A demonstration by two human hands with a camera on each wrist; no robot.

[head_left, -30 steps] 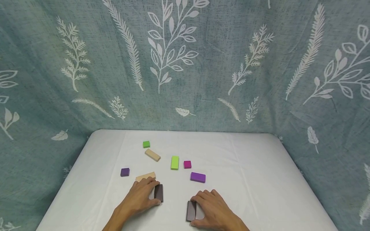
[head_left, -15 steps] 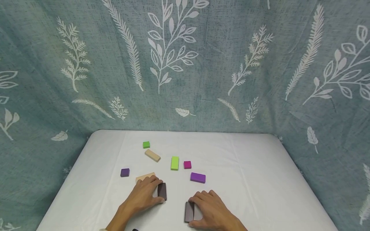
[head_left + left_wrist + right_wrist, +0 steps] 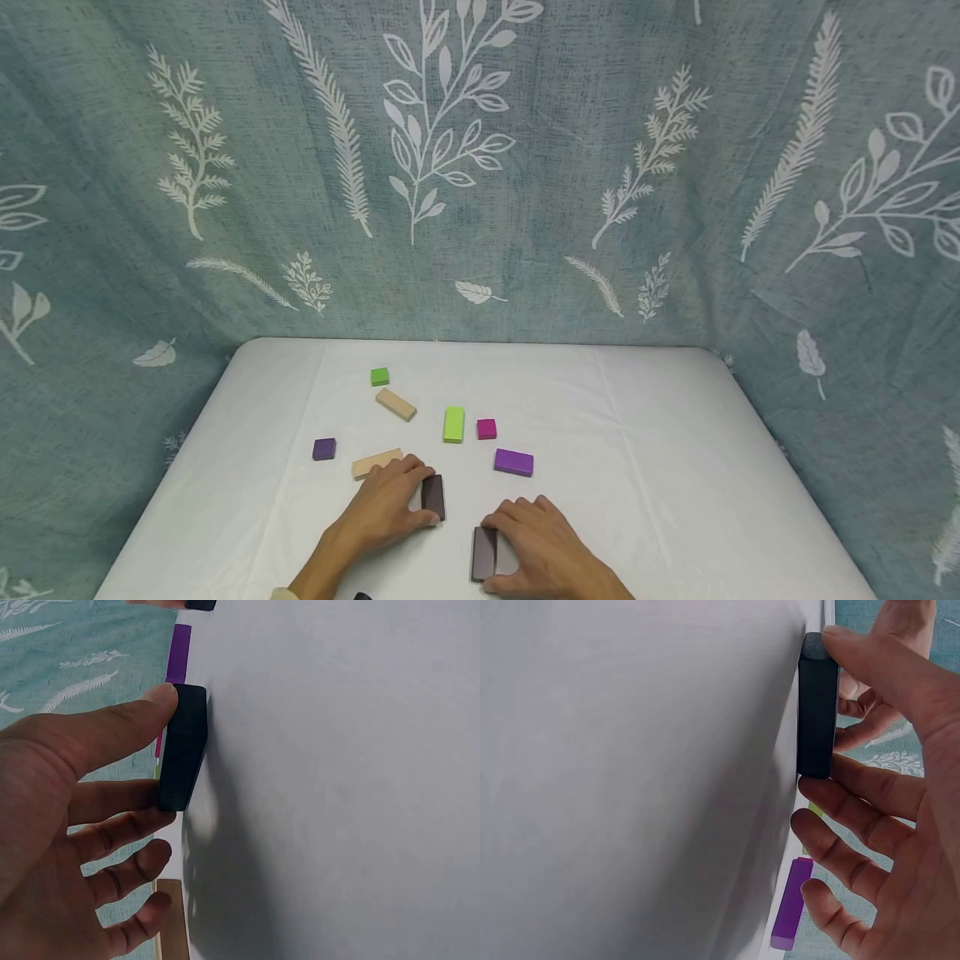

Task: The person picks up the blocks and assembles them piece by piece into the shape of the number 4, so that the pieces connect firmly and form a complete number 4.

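Observation:
Between thumb and fingertips, my left hand [image 3: 390,504] pinches a dark brown block [image 3: 433,497] by its two short ends. That same dark block [image 3: 184,746] looks nearly black in the left wrist view, the thumb on one end and fingers on the other. My right hand [image 3: 543,546] grips a second dark brown block [image 3: 483,554] in the same way, a little nearer the front edge. In the right wrist view this block [image 3: 817,709] stands close over the white cloth. A short gap separates the two blocks. A tan block [image 3: 377,463] lies just behind the left hand's knuckles.
On the white-covered table [image 3: 660,467] lie a purple block [image 3: 513,462], a magenta block [image 3: 486,429], a lime block [image 3: 453,425], another tan block [image 3: 396,404], a green block [image 3: 380,377] and a dark purple block [image 3: 324,449]. A leaf-patterned curtain [image 3: 525,167] hangs behind.
My left hand has moved right with its dark block, and my right hand has moved slightly left with the other. The gap between them has narrowed. The coloured blocks stay put.

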